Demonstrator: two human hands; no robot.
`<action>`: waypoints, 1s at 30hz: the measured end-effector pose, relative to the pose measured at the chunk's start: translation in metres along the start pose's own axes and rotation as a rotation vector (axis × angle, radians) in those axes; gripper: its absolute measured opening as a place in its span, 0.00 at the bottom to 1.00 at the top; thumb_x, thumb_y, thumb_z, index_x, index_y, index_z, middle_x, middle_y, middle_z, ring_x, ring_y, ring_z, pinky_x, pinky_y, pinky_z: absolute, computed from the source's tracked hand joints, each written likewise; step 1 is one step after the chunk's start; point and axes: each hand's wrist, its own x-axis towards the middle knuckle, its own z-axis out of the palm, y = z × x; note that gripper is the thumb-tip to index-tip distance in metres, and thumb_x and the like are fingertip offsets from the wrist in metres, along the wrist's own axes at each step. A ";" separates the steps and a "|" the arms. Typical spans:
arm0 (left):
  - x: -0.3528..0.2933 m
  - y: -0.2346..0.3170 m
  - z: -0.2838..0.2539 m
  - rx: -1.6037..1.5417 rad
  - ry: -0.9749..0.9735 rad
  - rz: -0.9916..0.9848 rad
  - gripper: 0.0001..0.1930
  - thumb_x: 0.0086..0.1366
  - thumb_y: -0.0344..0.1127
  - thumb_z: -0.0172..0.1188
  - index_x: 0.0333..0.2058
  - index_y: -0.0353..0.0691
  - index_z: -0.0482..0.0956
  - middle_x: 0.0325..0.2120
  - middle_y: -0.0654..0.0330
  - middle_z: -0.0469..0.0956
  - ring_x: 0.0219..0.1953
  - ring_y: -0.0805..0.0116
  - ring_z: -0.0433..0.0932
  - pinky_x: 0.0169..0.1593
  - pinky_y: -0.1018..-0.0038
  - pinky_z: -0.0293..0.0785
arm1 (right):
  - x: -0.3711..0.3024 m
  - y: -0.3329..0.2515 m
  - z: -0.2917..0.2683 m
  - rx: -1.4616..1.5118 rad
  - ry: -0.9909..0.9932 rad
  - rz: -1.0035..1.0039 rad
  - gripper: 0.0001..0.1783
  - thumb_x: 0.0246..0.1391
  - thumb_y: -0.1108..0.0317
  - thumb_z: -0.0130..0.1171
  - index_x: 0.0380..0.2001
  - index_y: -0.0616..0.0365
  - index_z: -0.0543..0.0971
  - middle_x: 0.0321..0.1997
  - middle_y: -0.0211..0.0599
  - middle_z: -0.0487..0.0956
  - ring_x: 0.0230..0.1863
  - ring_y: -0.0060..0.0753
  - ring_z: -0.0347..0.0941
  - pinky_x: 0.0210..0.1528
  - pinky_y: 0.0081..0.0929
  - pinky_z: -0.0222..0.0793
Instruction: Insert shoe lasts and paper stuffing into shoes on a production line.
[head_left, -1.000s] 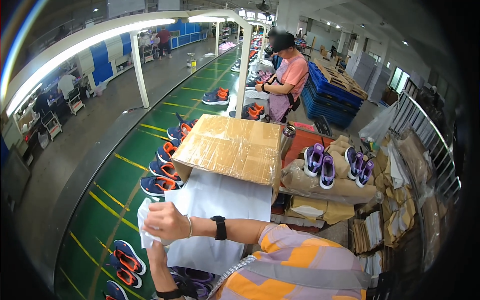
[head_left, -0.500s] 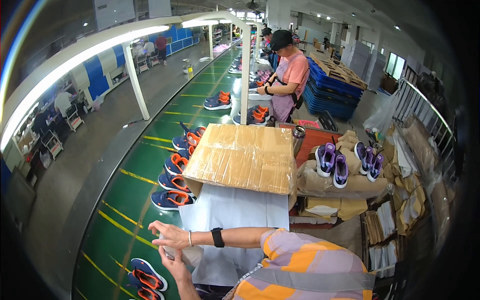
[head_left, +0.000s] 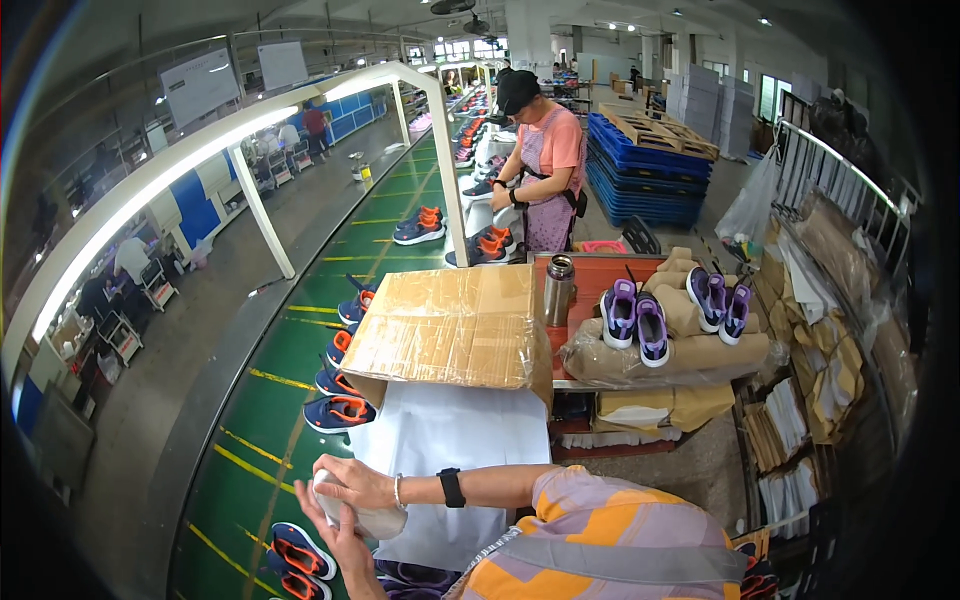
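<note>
My right hand [head_left: 358,483], its arm wearing a black wristband and a pale bracelet, curls over a wad of whitish paper [head_left: 382,522]. From below, my left hand [head_left: 338,535] presses against the same wad, its fingers along the far left side. Both hands are over the near edge of a grey-white sheet [head_left: 450,430], beside the green conveyor belt. A pair of navy and orange sneakers [head_left: 300,555] stands on the belt just left of my left hand. Part of the wad is hidden by my fingers.
A taped cardboard box [head_left: 445,325] rests at the sheet's far end, with navy sneakers [head_left: 340,412] along its left. Right of it are a metal flask [head_left: 559,290] and purple sneakers [head_left: 652,330] on wrapped rolls [head_left: 670,362]. A co-worker [head_left: 540,160] stands farther along the belt [head_left: 265,410].
My hands have closed in around the paper wad, my right fingers now curled over it rather than spread. The view has shifted, bringing more of the table with the flask into sight.
</note>
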 end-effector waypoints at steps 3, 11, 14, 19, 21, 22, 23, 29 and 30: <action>-0.007 -0.006 -0.008 -0.105 -0.081 -0.158 0.31 0.62 0.26 0.54 0.62 0.40 0.51 0.56 0.56 0.62 0.56 0.64 0.65 0.57 0.71 0.62 | -0.009 0.000 0.001 -0.046 -0.006 -0.087 0.29 0.60 0.44 0.43 0.48 0.61 0.62 0.45 0.51 0.69 0.45 0.49 0.71 0.46 0.36 0.66; -0.016 -0.007 -0.019 0.095 0.214 -0.085 0.26 0.61 0.24 0.55 0.58 0.36 0.59 0.50 0.57 0.69 0.48 0.68 0.71 0.52 0.72 0.67 | -0.006 0.024 -0.013 -0.106 0.073 -0.136 0.30 0.57 0.46 0.50 0.51 0.60 0.61 0.49 0.45 0.65 0.45 0.41 0.70 0.49 0.35 0.67; -0.011 0.000 -0.052 0.170 0.256 -0.038 0.25 0.61 0.23 0.53 0.57 0.35 0.59 0.48 0.57 0.69 0.46 0.68 0.71 0.51 0.73 0.68 | 0.004 0.054 -0.028 -0.231 0.080 -0.054 0.25 0.54 0.53 0.55 0.46 0.60 0.64 0.45 0.43 0.66 0.41 0.37 0.70 0.45 0.34 0.68; -0.010 0.018 -0.076 0.305 0.226 -0.007 0.24 0.59 0.21 0.53 0.55 0.31 0.62 0.47 0.56 0.69 0.45 0.68 0.70 0.51 0.74 0.67 | 0.017 0.099 -0.045 -0.374 0.028 -0.054 0.24 0.49 0.59 0.59 0.43 0.60 0.64 0.43 0.46 0.65 0.48 0.46 0.65 0.51 0.36 0.63; -0.005 0.013 -0.089 0.311 0.235 0.002 0.23 0.58 0.20 0.53 0.53 0.30 0.64 0.45 0.57 0.70 0.43 0.68 0.71 0.50 0.74 0.67 | 0.022 0.116 -0.047 -0.464 0.036 -0.015 0.24 0.48 0.61 0.60 0.43 0.60 0.64 0.43 0.48 0.65 0.49 0.50 0.63 0.53 0.38 0.61; -0.004 0.010 -0.097 0.339 0.246 0.030 0.21 0.59 0.20 0.52 0.52 0.30 0.64 0.44 0.58 0.71 0.42 0.69 0.71 0.49 0.74 0.68 | 0.027 0.120 -0.045 -0.441 0.019 0.043 0.25 0.46 0.62 0.61 0.43 0.60 0.63 0.44 0.49 0.64 0.49 0.52 0.63 0.54 0.39 0.60; -0.003 0.009 -0.105 0.368 0.258 0.054 0.20 0.59 0.20 0.52 0.51 0.31 0.65 0.43 0.58 0.71 0.41 0.69 0.72 0.48 0.75 0.68 | 0.033 0.132 -0.040 -0.496 0.024 0.038 0.25 0.45 0.64 0.62 0.43 0.60 0.63 0.44 0.49 0.63 0.49 0.52 0.63 0.53 0.39 0.61; 0.020 0.014 -0.128 0.220 0.390 -0.016 0.21 0.60 0.21 0.49 0.54 0.31 0.63 0.47 0.56 0.71 0.47 0.66 0.71 0.53 0.71 0.66 | 0.074 0.248 -0.006 -0.826 0.124 0.020 0.33 0.37 0.63 0.65 0.43 0.69 0.61 0.44 0.57 0.61 0.48 0.58 0.61 0.53 0.42 0.60; 0.026 0.016 -0.129 0.190 0.413 -0.027 0.21 0.61 0.21 0.48 0.54 0.31 0.63 0.47 0.55 0.71 0.48 0.66 0.72 0.53 0.70 0.67 | 0.083 0.264 -0.004 -0.977 0.109 0.130 0.36 0.37 0.63 0.64 0.45 0.74 0.61 0.45 0.60 0.61 0.50 0.60 0.59 0.55 0.45 0.58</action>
